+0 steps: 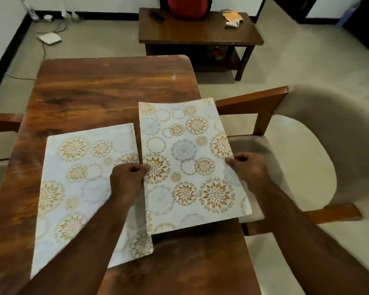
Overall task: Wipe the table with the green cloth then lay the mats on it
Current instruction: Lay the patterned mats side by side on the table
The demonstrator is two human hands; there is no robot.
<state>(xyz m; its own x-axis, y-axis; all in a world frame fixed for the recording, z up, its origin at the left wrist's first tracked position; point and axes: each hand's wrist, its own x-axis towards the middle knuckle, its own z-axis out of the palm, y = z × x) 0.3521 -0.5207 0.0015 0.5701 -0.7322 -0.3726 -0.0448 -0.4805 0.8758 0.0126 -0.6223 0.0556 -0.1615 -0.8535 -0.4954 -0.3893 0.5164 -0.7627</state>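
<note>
A white mat [79, 184] with gold and grey flower rings lies flat on the left of the wooden table [107, 88]. A second mat [185, 150] of the same pattern is held over the table's right side, its right part hanging past the table edge. My left hand [126, 179] pinches this second mat at its left edge. My right hand [249, 169] pinches it at its right edge. No green cloth is in view.
A cushioned wooden chair [303, 145] stands right beside the table's right edge. Another chair arm [2, 122] shows at the left. A low dark side table [198, 33] with small items stands behind. Cables and a white box [49, 38] lie on the floor at far left.
</note>
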